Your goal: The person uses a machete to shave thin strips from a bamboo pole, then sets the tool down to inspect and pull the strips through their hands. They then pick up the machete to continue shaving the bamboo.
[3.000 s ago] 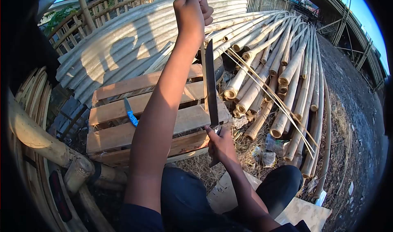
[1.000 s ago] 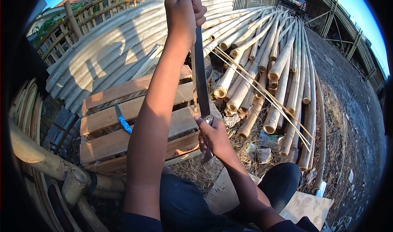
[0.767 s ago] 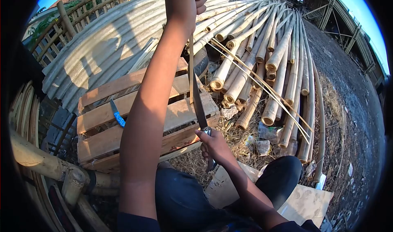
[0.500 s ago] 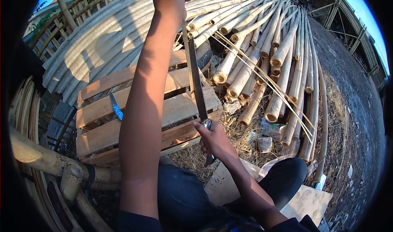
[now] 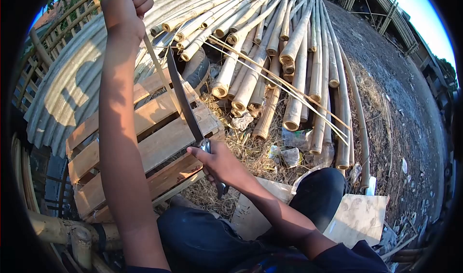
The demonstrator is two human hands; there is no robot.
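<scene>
At the top left, my left hand point(image 5: 126, 10) is raised with its fingers closed around the upper end of a thin bamboo strip point(image 5: 162, 75). The strip slants down to the slats of a wooden crate point(image 5: 161, 150). My right hand point(image 5: 217, 162) grips the handle of a machete point(image 5: 185, 104) at the crate's near right corner. Its long dark blade points up and away, running close beside the strip. My left forearm covers part of the crate; the blue-handled knife that lay there is hidden now.
A big pile of bamboo poles point(image 5: 251, 80) fans out ahead, with several thin strips point(image 5: 284, 85) lying across it. Corrugated sheeting point(image 5: 72, 80) leans at the left near a bamboo fence point(image 5: 38, 51). Cardboard point(image 5: 359, 220) lies by my knee, and a thick bamboo rail point(image 5: 53, 229) is at lower left.
The view has swung to the right, so everything sits further left. My left hand shows more fully at the top, still on the strip, and the blue-handled knife has gone behind my arm.
</scene>
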